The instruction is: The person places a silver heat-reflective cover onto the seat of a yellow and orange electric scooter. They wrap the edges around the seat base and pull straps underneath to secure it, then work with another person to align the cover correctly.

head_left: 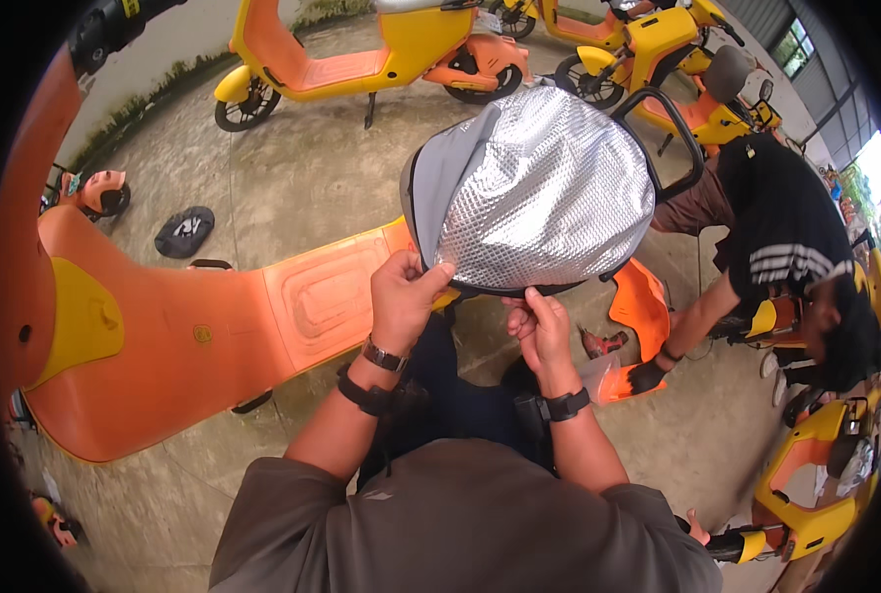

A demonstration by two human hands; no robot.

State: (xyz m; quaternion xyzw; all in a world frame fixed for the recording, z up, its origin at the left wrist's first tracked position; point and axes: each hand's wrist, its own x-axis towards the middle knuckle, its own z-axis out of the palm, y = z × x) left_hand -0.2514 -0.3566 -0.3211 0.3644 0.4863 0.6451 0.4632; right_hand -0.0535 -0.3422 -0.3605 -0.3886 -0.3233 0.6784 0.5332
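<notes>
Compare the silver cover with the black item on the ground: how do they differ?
The silver cover is shiny and textured; the black item, dull with white markings. The left hand and right hand touch the silver cover; the black item lies untouched. Both look rounded.

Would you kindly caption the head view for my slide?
Left hand and right hand hold the edge of a silver cover on an orange scooter.

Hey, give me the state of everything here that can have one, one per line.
Silver cover: slightly creased, lower edge in the left hand.
Left hand: pinching that edge.
Right hand: fingertips at that edge, grip unclear.
Near scooter: upright.
Back scooter: upright, kickstand down.
Black bag: lying on the ground.
Co-worker: bent over.
Gloved hand: on an orange panel.
</notes>
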